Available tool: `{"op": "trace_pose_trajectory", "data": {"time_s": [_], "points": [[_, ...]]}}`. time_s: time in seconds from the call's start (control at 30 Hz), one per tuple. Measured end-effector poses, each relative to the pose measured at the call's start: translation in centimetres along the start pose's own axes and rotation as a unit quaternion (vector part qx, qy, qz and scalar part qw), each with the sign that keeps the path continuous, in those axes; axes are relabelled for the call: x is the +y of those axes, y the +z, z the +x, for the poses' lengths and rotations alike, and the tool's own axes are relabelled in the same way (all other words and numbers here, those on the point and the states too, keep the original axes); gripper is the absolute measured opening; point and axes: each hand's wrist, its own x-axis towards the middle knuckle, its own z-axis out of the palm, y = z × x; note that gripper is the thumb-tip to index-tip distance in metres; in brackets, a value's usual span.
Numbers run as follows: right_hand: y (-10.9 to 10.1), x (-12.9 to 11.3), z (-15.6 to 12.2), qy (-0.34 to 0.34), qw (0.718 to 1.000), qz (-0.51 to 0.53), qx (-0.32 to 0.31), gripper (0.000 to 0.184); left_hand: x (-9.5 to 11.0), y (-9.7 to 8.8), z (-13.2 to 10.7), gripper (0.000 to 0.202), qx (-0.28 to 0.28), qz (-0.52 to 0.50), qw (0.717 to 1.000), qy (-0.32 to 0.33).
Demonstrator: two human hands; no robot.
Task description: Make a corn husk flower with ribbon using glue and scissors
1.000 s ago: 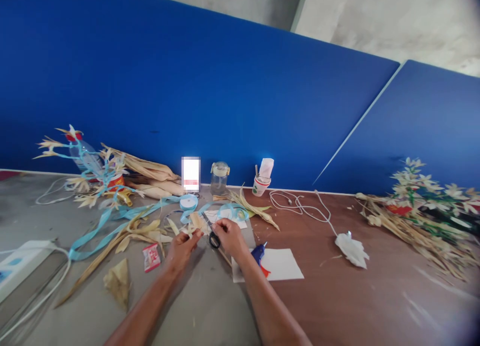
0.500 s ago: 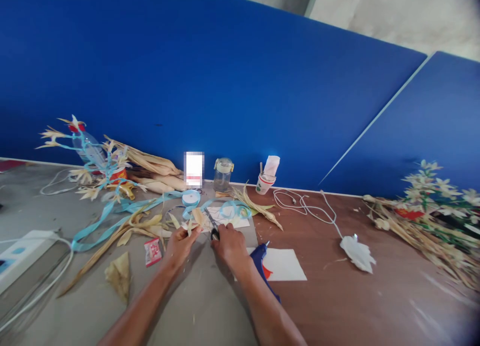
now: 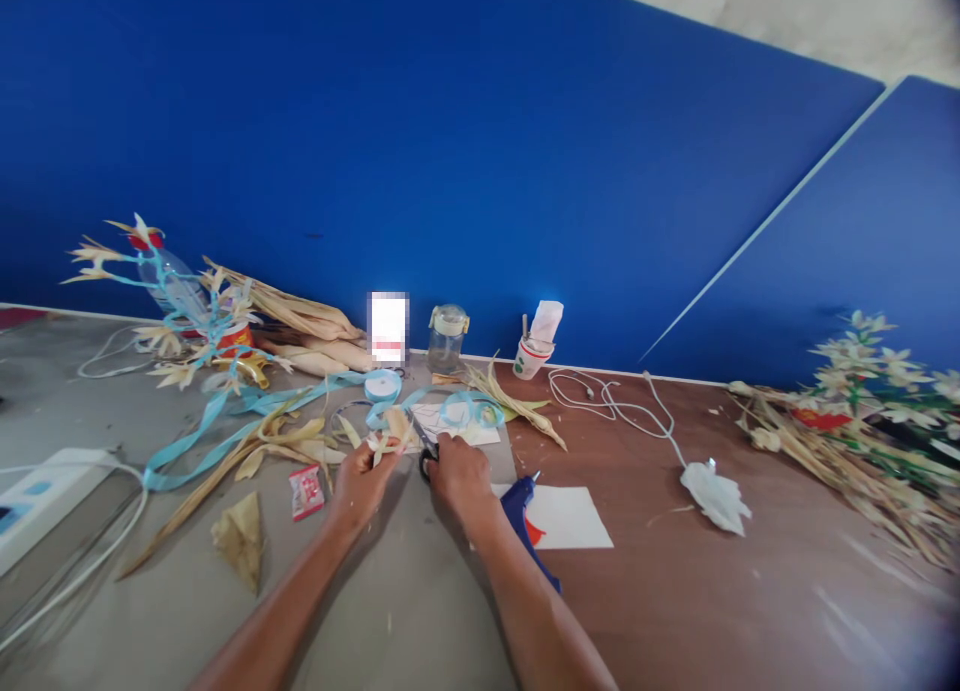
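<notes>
My left hand pinches a small pale piece of corn husk just above the grey table top. My right hand is closed round the black handles of a pair of scissors, whose blades point up-left at the husk piece. Both hands meet near the middle of the table. A blue glue gun lies right beside my right wrist, partly over a white sheet of paper.
Light blue ribbon and its spool, loose husks, a red sweet wrapper, a glass jar, a paper cup, a white cable, a power strip and husk flowers lie around. Blue panels stand behind.
My right hand turned over the scissors so the black handle is mostly covered. The glue gun shows more beside my wrist. The view tilted down slightly; both hands stay together.
</notes>
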Motion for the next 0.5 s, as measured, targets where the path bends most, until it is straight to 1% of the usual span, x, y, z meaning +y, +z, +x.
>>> {"op": "trace_pose_trajectory", "data": {"time_s": [0.1, 0.17, 0.23, 0.27, 0.3, 0.33, 0.37, 0.4, 0.43, 0.47, 0.5], "points": [[-0.3, 0.3, 0.0, 0.004, 0.999, 0.041, 0.003, 0.026, 0.0, -0.1, 0.2, 0.020, -0.001, 0.012, 1.000, 0.013], [-0.3, 0.6, 0.3, 0.010, 0.994, 0.108, 0.012, 0.024, -0.1, -0.2, 0.3, 0.020, 0.002, 0.020, 1.000, 0.011], [-0.4, 1.1, 0.7, 0.023, 0.975, 0.220, 0.022, 0.019, -0.4, -0.3, 0.4, 0.022, 0.011, 0.014, 1.000, -0.002], [-0.4, 1.3, 1.0, 0.032, 0.954, 0.296, 0.022, 0.016, -0.5, -0.4, 0.4, 0.024, 0.017, 0.005, 1.000, -0.012], [-0.5, 1.6, 1.2, 0.043, 0.922, 0.384, 0.011, 0.015, -0.6, -0.4, 0.4, 0.026, 0.020, -0.006, 0.999, -0.024], [-0.6, 1.7, 1.3, 0.051, 0.877, 0.478, -0.013, 0.017, -0.7, -0.4, 0.4, 0.027, 0.023, -0.017, 0.999, -0.037], [-0.7, 1.9, 1.3, 0.054, 0.819, 0.570, -0.048, 0.021, -0.6, -0.4, 0.4, 0.028, 0.024, -0.028, 0.998, -0.049], [-0.9, 1.9, 1.3, 0.050, 0.755, 0.648, -0.089, 0.029, -0.6, -0.3, 0.4, 0.030, 0.024, -0.038, 0.997, -0.058], [-1.2, 1.9, 1.1, 0.039, 0.695, 0.706, -0.131, 0.036, -0.5, -0.3, 0.3, 0.032, 0.026, -0.049, 0.996, -0.063], [-1.4, 1.9, 0.9, 0.024, 0.646, 0.744, -0.168, 0.042, -0.3, -0.2, 0.3, 0.034, 0.029, -0.060, 0.996, -0.066], [-1.6, 1.8, 0.7, 0.007, 0.613, 0.765, -0.195, 0.045, -0.2, -0.2, 0.3, 0.037, 0.032, -0.072, 0.995, -0.066]]}}
